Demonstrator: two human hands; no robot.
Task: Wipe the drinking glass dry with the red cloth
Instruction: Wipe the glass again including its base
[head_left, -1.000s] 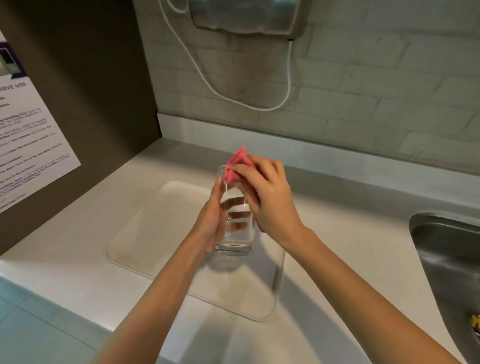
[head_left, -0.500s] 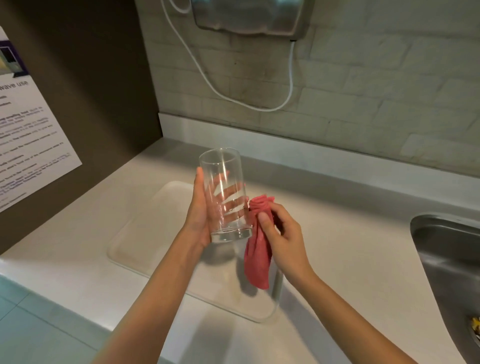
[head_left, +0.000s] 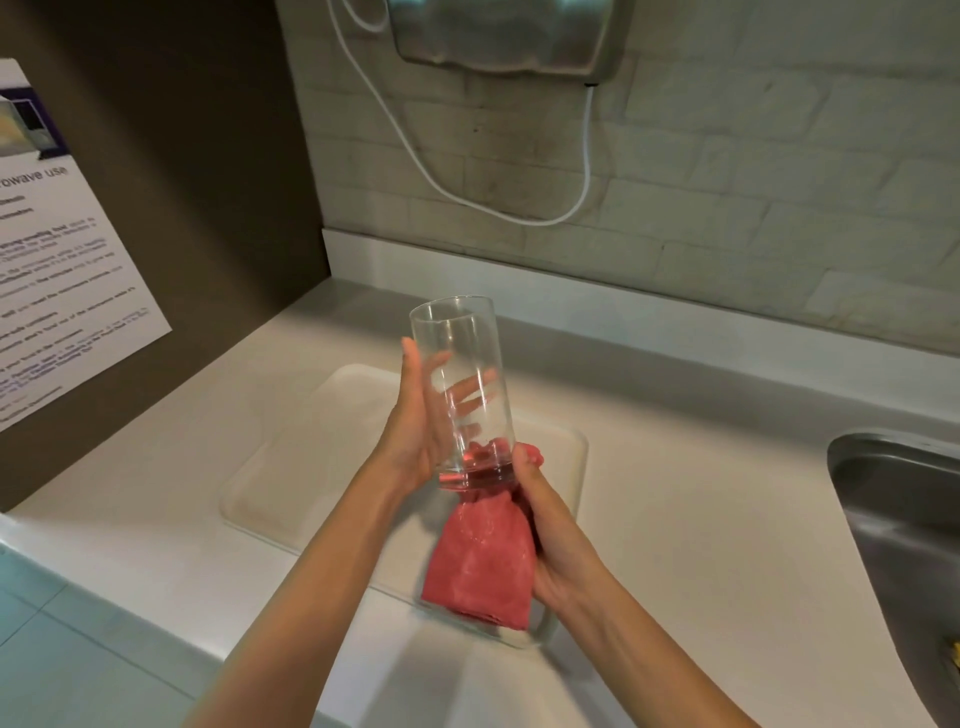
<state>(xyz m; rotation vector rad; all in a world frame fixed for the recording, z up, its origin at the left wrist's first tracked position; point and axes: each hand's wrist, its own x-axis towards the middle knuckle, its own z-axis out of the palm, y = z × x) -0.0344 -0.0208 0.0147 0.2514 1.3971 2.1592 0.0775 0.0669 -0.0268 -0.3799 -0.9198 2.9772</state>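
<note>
A tall clear drinking glass (head_left: 460, 364) is held upright above the counter, tilted slightly, its mouth at the top. My left hand (head_left: 415, 431) wraps its left side, fingers showing through the glass. The red cloth (head_left: 480, 564) is pressed against the base of the glass and hangs down below it. My right hand (head_left: 548, 525) grips the cloth from the right, its thumb against the lower edge of the glass.
A pale plastic tray (head_left: 311, 447) lies on the white counter (head_left: 701, 519) under my hands. A steel sink (head_left: 904, 525) is at the right edge. A hand dryer (head_left: 498, 36) with a white cord hangs on the tiled wall. A printed notice (head_left: 57, 291) is on the left wall.
My right hand took the cloth out of the mouth of the glass, moved down its right side and now presses it under the base. The glass rose a little in my left hand.
</note>
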